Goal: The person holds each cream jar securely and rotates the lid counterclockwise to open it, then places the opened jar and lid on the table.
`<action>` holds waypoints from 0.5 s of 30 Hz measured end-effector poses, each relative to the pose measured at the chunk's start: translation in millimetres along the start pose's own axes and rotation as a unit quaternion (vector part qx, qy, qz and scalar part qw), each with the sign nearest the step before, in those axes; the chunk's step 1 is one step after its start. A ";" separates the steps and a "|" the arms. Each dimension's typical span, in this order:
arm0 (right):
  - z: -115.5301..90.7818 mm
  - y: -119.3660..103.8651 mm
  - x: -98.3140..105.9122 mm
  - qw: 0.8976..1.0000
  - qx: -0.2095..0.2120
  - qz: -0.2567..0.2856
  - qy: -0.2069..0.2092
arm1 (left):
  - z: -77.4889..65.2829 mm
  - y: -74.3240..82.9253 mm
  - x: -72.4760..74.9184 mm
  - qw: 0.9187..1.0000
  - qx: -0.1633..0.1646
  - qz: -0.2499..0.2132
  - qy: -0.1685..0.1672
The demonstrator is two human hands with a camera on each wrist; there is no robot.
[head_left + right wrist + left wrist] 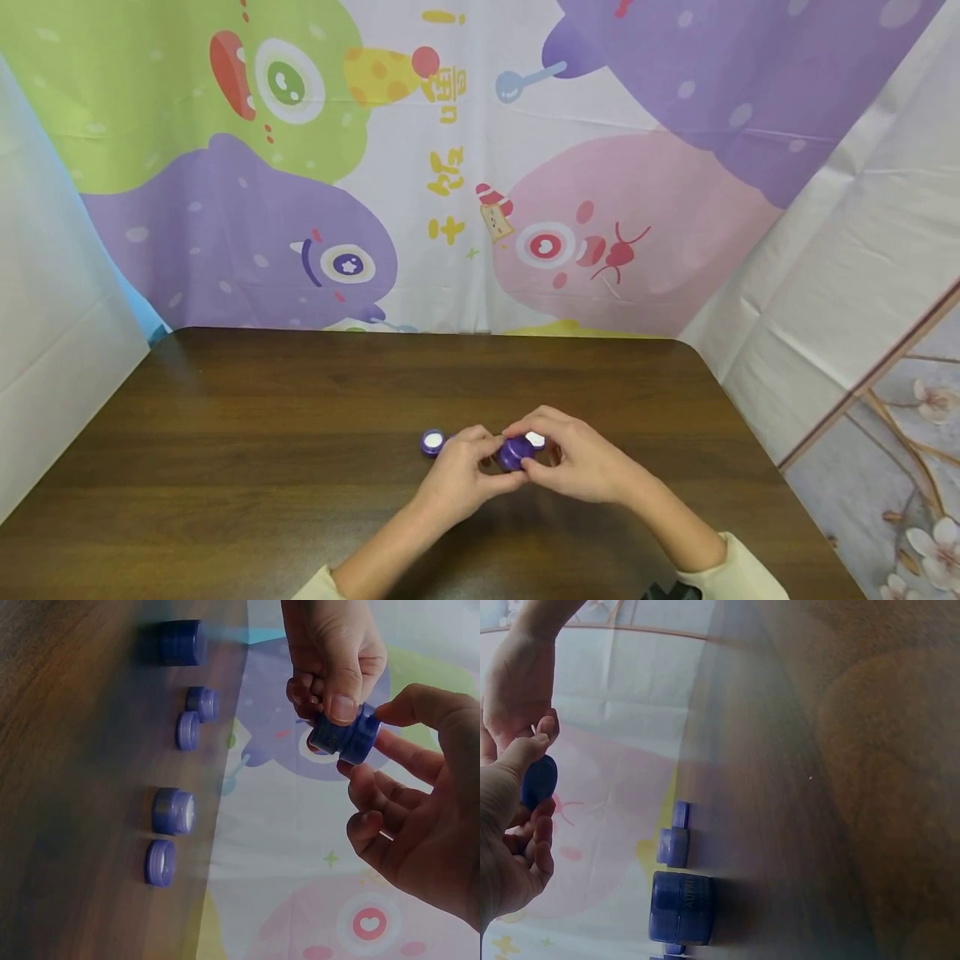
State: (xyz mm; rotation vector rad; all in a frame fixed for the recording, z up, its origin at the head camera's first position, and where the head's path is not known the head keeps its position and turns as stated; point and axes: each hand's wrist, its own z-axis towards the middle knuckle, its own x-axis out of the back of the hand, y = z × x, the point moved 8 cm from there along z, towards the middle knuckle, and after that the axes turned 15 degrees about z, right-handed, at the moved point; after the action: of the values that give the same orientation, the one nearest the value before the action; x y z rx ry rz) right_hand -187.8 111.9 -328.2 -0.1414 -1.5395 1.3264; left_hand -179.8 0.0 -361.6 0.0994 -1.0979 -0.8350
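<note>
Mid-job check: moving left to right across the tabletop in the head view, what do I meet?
White-topped purple jar → left hand → held purple jar → right hand.

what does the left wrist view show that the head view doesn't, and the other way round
Only the left wrist view: lettering on the side of the large purple jar.

Only the head view: the person's cream sleeves and the round white face of the leftmost purple container.

Both: the left hand and right hand holding a small purple jar between them, the wood-grain table and the cartoon-print backdrop.
</note>
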 end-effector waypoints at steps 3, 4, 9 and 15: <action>-0.3 -0.8 -0.3 1.000 -0.005 0.006 0.000 | -0.2 -0.4 -0.1 1.000 0.001 0.005 0.001; -0.2 -0.5 0.3 1.000 -0.010 0.007 0.003 | -0.2 -0.4 0.0 1.000 0.001 0.007 0.001; 0.5 2.1 3.9 0.999 -0.027 0.001 0.025 | -0.2 0.1 -0.3 1.000 0.002 0.009 -0.004; 0.3 1.2 1.8 1.000 -0.007 -0.001 0.012 | -0.5 0.1 -0.8 1.000 0.003 0.002 -0.003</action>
State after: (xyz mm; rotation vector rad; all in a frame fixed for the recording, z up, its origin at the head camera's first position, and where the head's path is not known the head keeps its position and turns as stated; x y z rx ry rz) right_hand -189.4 113.4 -328.0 -0.1631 -1.5275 1.3080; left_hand -179.5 0.4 -362.4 0.0988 -1.1061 -0.8283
